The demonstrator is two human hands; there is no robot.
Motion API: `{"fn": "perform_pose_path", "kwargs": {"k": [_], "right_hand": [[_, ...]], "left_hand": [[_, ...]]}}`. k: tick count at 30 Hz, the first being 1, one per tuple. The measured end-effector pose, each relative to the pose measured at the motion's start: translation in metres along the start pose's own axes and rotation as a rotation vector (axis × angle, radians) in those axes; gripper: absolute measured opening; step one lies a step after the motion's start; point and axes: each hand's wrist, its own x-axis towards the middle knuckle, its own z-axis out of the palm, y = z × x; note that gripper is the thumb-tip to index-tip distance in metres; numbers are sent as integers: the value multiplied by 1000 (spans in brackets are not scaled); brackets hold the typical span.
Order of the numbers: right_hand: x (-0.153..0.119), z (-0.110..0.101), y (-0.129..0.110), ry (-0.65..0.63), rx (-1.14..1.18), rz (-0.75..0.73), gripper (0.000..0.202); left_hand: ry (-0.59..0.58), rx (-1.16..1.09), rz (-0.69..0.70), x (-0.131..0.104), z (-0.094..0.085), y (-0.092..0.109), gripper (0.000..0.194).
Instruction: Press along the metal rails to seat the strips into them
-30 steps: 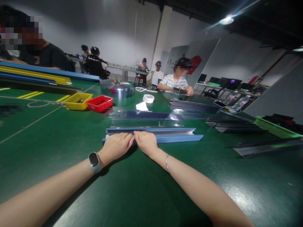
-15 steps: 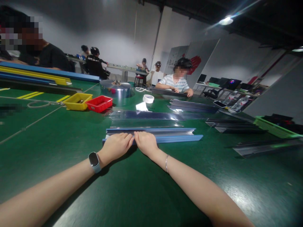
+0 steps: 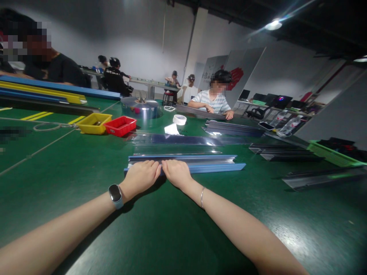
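Note:
A blue channel-shaped metal profile (image 3: 215, 167) lies crosswise on the green table (image 3: 172, 229), its hollow side facing up. My left hand (image 3: 142, 175) is curled over the near edge, left of the middle, with a smartwatch on the wrist. Close beside it, my right hand (image 3: 177, 173) grips the same edge, and a thin bangle circles that wrist. The two thumbs nearly meet. My fingertips are hidden inside the channel. Just beyond the profile lie clear plastic strips (image 3: 177, 149).
Past the strips are a tape roll (image 3: 179, 120), a white paper piece (image 3: 171, 129), a red bin (image 3: 120, 126), a yellow bin (image 3: 95, 123) and a large film roll (image 3: 141, 108). Dark profiles (image 3: 286, 152) lie to the right. A co-worker in stripes (image 3: 210, 101) handles a profile opposite.
My hands and the blue profile stay practically still. Across the table, the co-worker's profile has shifted slightly left and tilted, and that person's hand has moved a little.

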Motion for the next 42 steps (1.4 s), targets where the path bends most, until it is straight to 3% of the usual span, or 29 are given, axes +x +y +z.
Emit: {"fn": "perform_pose_path", "kwargs": {"k": [20,31,42], "right_hand": [[2,-1,-1,-60,-7,56,46],[1,-2,-2,-30,40,72,46],[1,-4,-2,-80,13,81,47]], "left_hand": [[-32,63,-107,0,-1,-2,41],[64,-1,-81,0,-4,-1,39],[-3,27,-79,1,-2,-2,39]]}}
